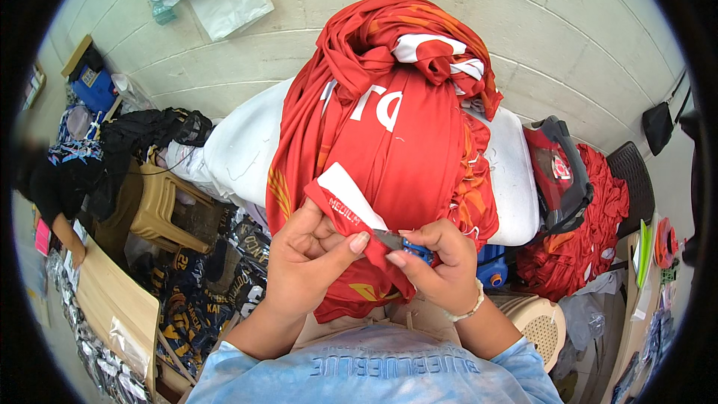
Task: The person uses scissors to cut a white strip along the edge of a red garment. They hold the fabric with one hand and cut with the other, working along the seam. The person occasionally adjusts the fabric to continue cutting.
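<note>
My left hand [310, 262] pinches the edge of a red jersey piece [329, 200] with a white panel and small pale lettering. In my right hand [446, 273] is a small pair of blue-handled thread snips [415, 248], gripped between thumb and fingers. The dark blades touch or nearly touch the cloth edge by my left thumb; whether they are closed cannot be seen. Beneath both hands spreads a big heap of red jerseys [374, 157] with orange and white parts. A few loose pale threads lie on it.
The heap rests on a white padded surface [235, 150] against a block wall. A tan plastic chair [168, 209] and dark printed garments [191, 303] lie left. Another person's arm [67, 239] reaches over a wooden table [112, 307]. At right are a bag [557, 172], more red cloth [576, 243] and a beige stool [540, 325].
</note>
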`<action>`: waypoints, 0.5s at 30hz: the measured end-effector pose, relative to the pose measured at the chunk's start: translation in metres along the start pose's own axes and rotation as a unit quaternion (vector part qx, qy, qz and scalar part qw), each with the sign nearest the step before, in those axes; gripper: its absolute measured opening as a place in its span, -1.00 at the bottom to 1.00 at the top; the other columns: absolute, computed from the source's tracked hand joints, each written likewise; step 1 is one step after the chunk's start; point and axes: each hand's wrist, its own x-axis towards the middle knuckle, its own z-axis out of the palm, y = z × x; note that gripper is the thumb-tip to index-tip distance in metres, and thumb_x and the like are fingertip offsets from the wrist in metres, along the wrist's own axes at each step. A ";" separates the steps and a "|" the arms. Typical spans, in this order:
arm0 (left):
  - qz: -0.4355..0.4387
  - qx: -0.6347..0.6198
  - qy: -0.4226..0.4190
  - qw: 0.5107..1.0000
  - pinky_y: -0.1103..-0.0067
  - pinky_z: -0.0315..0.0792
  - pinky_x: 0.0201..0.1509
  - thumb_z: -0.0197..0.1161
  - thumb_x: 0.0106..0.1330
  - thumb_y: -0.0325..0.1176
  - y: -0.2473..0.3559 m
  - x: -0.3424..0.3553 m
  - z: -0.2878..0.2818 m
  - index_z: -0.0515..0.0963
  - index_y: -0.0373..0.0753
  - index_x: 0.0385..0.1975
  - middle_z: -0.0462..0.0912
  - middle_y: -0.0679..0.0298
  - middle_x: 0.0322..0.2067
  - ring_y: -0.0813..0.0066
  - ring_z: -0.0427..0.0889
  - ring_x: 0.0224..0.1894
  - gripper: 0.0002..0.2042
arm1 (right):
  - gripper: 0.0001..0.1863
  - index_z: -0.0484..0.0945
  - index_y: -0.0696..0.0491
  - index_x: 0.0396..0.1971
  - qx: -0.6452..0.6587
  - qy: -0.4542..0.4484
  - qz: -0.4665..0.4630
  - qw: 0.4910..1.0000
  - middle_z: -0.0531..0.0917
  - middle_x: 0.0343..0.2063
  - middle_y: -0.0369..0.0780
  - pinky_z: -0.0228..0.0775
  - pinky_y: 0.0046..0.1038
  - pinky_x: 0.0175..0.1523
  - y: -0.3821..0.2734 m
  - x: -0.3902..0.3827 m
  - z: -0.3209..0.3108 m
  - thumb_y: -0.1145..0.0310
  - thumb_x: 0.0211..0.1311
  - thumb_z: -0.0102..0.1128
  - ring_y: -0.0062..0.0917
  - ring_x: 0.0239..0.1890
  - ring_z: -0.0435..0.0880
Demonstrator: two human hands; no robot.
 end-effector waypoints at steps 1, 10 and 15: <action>0.000 -0.005 0.000 1.000 0.63 0.39 0.05 0.13 0.22 -0.67 0.000 0.000 0.000 0.19 -0.47 0.17 0.56 0.12 -0.09 0.52 0.54 -0.05 -0.51 | -0.73 0.51 0.16 -0.41 -0.009 0.003 -0.002 1.000 0.62 -0.56 -0.21 0.37 -0.63 -0.47 0.000 -0.001 0.000 0.42 -0.04 0.44 -0.65 -0.57 0.58; 0.000 -0.011 -0.010 1.000 0.63 0.40 0.02 0.12 0.23 -0.66 -0.006 -0.002 -0.002 0.23 -0.46 0.16 0.56 0.15 -0.11 0.56 0.54 -0.07 -0.54 | -0.74 0.37 0.16 -0.11 0.257 -0.001 0.181 0.949 0.42 -0.47 -0.36 0.23 -0.71 -0.32 0.011 -0.007 0.004 0.33 0.31 0.08 -0.75 -0.48 0.33; -0.019 -0.035 0.003 0.999 0.67 0.39 -0.06 0.09 0.30 -0.56 -0.013 -0.008 -0.009 0.38 -0.41 0.04 0.58 0.22 -0.15 0.62 0.54 -0.13 -0.69 | -0.71 0.37 0.17 -0.05 0.228 -0.011 0.128 0.965 0.44 -0.34 -0.35 0.25 -0.66 -0.22 0.015 0.001 0.005 0.43 0.27 0.12 -0.75 -0.35 0.36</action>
